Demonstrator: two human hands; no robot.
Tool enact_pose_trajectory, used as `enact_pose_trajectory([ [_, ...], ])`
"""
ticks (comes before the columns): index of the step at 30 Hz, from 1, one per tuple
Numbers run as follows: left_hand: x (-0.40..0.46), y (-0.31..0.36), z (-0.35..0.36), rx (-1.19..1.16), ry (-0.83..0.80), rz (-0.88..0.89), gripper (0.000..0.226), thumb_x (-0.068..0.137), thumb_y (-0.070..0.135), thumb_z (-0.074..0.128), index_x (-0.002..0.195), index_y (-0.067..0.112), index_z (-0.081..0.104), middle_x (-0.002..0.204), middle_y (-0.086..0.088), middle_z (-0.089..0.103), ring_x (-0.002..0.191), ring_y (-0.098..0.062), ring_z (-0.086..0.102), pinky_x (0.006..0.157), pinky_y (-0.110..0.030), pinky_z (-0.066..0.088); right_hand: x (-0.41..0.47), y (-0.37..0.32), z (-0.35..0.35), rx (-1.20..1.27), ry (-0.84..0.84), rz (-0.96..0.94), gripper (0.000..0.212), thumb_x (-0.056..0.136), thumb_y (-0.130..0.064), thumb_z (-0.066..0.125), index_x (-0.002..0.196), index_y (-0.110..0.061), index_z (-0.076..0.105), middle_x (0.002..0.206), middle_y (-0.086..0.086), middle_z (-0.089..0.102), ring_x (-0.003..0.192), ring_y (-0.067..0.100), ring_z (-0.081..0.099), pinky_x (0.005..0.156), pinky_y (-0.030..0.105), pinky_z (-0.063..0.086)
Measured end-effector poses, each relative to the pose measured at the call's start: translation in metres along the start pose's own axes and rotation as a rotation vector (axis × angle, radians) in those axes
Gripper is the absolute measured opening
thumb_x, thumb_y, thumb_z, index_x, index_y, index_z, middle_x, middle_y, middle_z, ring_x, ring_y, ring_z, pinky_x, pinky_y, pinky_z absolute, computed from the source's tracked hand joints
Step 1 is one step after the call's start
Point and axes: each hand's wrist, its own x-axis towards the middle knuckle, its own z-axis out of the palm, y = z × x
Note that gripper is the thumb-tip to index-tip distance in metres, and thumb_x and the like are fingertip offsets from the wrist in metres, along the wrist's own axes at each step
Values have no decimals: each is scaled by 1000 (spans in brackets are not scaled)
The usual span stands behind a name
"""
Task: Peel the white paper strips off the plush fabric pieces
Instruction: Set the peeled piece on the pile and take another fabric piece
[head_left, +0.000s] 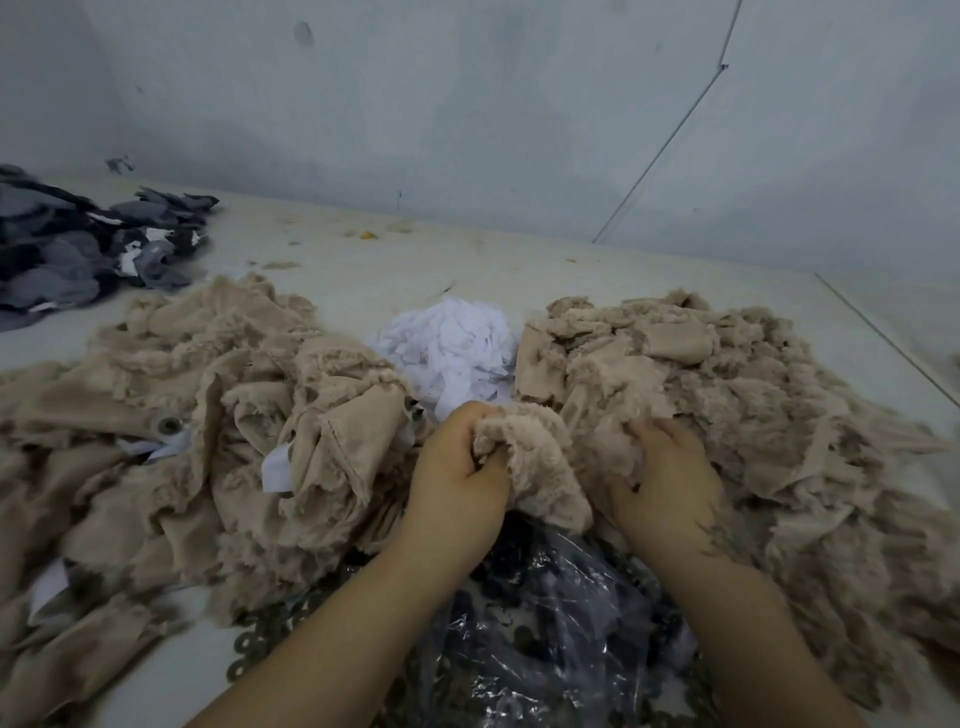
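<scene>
My left hand (457, 467) has its fingers curled tight around one end of a crumpled beige plush fabric piece (524, 457), the fur bunched between thumb and fingers. My right hand (662, 467) holds the other side of the same piece, fingers bent into the pile; part of that grip is buried in fur, so I cannot tell how far the fingertips close. I see no white strip on the held piece from here.

Just beyond my hands lies a heap of loose white paper strips (452, 343). To the left of the grip spreads a pile of beige plush pieces (197, 395), several with white paper strips still on them (275, 467). To the right sits a second beige plush pile (727, 374), touching my right hand. Below my wrists is a crinkled clear plastic bag (550, 623) with dark metal rings (260, 634) scattered beside it. Far left, well apart, lies a pile of grey and black fabric scraps (78, 249) on the pale table (467, 260).
</scene>
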Motion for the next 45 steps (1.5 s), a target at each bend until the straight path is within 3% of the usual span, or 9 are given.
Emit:
enact_pose_trajectory([
  [5, -14, 8, -10, 63, -26, 98, 16, 89, 2, 61, 80, 13, 55, 77, -1, 59, 69, -19, 57, 63, -40, 53, -31, -30, -17, 319, 143, -118, 38, 85, -47, 65, 117, -28, 68, 118, -8, 62, 85, 10, 61, 78, 29, 50],
  [8, -23, 12, -12, 230, -140, 268, 22, 83, 5, 52, 92, 25, 55, 86, 10, 56, 78, -6, 57, 64, -22, 48, -50, -55, -23, 913, -332, -51, 62, 85, -71, 55, 97, -13, 74, 92, 11, 75, 82, 28, 73, 72, 47, 61],
  [12, -35, 10, -17, 237, -291, 255, 59, 92, 0, 43, 138, 37, 38, 99, 5, 62, 90, -18, 64, 78, -40, 54, -64, -66, -18, 1435, -688, 167, 41, 81, -34, 67, 102, 1, 71, 93, 22, 75, 89, 32, 75, 80, 45, 61],
  [16, -41, 6, -26, 126, -117, 147, 62, 90, 5, 44, 135, 48, 38, 110, 16, 66, 107, -10, 64, 86, -28, 54, -62, -65, -3, 1470, -560, 346, 25, 96, -17, 56, 107, -1, 71, 106, 23, 73, 98, 37, 72, 85, 47, 58],
  [21, -47, -4, -35, 226, 174, 26, 41, 90, 14, 67, 109, 46, 52, 102, 15, 59, 96, -2, 60, 79, -21, 53, -59, -64, 6, 1617, -648, 544, 42, 104, -27, 41, 119, 3, 68, 117, 22, 71, 107, 34, 70, 91, 46, 53],
  [27, -51, -9, -35, 69, 88, -291, 35, 84, 30, 75, 109, 45, 55, 98, 9, 65, 85, 0, 64, 68, -15, 51, -60, -62, 12, 1651, -742, 629, 54, 104, -38, 39, 117, 4, 70, 120, 25, 69, 110, 37, 68, 97, 49, 50],
  [32, -54, -6, -38, 3, 158, -133, 42, 85, -15, 60, 105, 22, 65, 83, 6, 69, 80, -9, 68, 69, -18, 53, -58, -62, 13, 1496, -614, 496, 35, 93, -23, 61, 118, 1, 68, 111, 21, 73, 107, 37, 69, 103, 55, 48],
  [36, -54, 1, -40, 59, 90, -17, 55, 78, -28, 44, 93, 18, 70, 87, 2, 70, 88, -9, 67, 75, -18, 52, -59, -64, 11, 1472, -632, 422, 49, 79, -24, 72, 119, 3, 66, 113, 24, 72, 107, 38, 69, 101, 55, 51],
  [45, -55, -2, -42, 22, 163, -72, 38, 70, -5, 49, 52, 22, 68, 62, -2, 65, 57, -20, 54, 57, -21, 43, -55, -58, 18, 1647, -566, 585, 42, 104, -27, 45, 120, 7, 64, 115, 25, 71, 104, 38, 71, 88, 48, 54],
])
